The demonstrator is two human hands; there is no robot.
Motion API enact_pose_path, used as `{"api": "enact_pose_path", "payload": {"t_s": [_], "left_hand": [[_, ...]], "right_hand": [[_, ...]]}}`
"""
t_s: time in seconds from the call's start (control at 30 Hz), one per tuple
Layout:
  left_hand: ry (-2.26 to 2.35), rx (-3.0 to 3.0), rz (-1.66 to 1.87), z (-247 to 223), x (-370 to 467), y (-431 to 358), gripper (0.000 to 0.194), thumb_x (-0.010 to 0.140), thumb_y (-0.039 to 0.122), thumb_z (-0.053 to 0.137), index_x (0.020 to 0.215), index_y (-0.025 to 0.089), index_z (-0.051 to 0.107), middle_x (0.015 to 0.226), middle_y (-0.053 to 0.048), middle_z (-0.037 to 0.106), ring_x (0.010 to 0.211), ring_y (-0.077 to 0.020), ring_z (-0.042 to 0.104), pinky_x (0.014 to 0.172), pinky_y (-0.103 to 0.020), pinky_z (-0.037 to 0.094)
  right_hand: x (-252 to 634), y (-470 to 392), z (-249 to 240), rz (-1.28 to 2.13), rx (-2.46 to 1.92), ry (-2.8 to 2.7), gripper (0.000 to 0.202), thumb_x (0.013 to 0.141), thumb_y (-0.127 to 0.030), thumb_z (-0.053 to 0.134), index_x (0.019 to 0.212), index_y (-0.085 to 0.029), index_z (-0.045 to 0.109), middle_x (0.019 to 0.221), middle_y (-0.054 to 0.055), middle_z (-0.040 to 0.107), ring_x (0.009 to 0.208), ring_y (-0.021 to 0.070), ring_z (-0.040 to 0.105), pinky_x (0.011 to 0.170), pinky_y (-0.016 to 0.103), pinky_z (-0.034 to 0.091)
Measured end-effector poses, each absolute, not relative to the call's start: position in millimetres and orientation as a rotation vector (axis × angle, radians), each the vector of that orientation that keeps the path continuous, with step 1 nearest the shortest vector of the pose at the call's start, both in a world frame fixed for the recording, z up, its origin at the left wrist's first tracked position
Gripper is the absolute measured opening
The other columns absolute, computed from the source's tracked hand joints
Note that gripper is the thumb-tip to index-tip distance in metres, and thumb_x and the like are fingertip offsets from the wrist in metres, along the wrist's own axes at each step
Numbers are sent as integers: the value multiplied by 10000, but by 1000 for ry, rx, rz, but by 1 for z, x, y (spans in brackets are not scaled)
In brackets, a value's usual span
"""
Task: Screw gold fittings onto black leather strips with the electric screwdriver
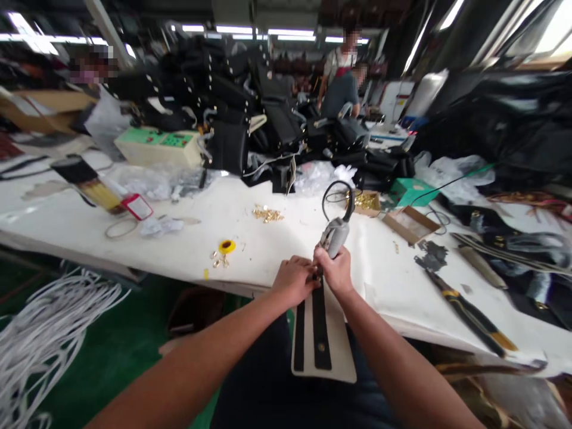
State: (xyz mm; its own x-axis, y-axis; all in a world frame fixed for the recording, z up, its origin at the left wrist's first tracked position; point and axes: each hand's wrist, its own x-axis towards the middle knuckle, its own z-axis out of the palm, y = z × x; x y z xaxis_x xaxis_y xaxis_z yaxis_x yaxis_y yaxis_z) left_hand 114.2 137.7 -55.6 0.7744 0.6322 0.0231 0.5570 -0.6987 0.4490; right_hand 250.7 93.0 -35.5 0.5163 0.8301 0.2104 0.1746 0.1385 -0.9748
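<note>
My right hand (336, 271) is wrapped round a grey power screwdriver (335, 233), which points down at the work; a black cord loops from its top. My left hand (294, 281) is beside it, fingers closed on the upper end of a black strap (320, 328). The strap lies along a beige panel (342, 351) and has a round metal stud near its lower end. A second, narrower black strip runs parallel on the left. This panel hangs over the table edge above my lap. Fingers hide the screwdriver's tip.
On the white table (250, 280) lie small gold fittings (268, 214), a yellow ring (227, 246), a cardboard box (411, 224) and black-and-yellow cutters (473, 316). Black bags (227, 143) are piled behind. White cords (58, 333) hang at left. Other people are at the back.
</note>
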Motion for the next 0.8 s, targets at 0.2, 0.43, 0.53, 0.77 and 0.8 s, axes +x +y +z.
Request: {"api": "enact_pose_path", "payload": {"t_s": [0.2,0.43,0.53,0.77,0.8], "left_hand": [[914,2572,322,-63,113,140,245,879,328,793,1123,341,783,1331,0,718,1294,-270,594,1028,-447,473],[982,2547,376,-63,109,133,224,882,344,756,1105,329,771,1223,-31,708,1222,-272,598,1017,-421,458],[1034,2551,403,-62,110,128,107,874,303,747,978,283,732,1106,-26,734,1138,-265,632,969,-415,462],[1031,2533,434,-55,109,114,90,931,259,671,856,232,714,975,-52,760,1023,-266,655,916,-409,473],[1032,2514,444,-55,108,112,109,946,277,657,881,226,728,998,-67,763,1048,-276,649,942,-419,472]], "right_hand": [[284,84,-11,361,-1560,-1187,512,886,-685,658,938,-177,687,764,30,686,671,184,607,608,287,459],[354,49,-51,166,-2308,-1446,330,941,-421,613,1175,-210,713,1143,110,718,953,258,700,789,333,459],[363,35,-58,116,-2349,-1451,334,877,-325,672,1187,-219,736,1183,128,711,1117,311,670,894,376,464],[294,-18,-62,341,-2288,-1307,394,958,-554,585,1134,-241,746,972,74,776,909,275,732,799,370,485],[280,-24,-64,445,-2272,-1273,403,918,-566,635,1122,-237,746,918,68,780,883,278,739,779,364,491]]}}
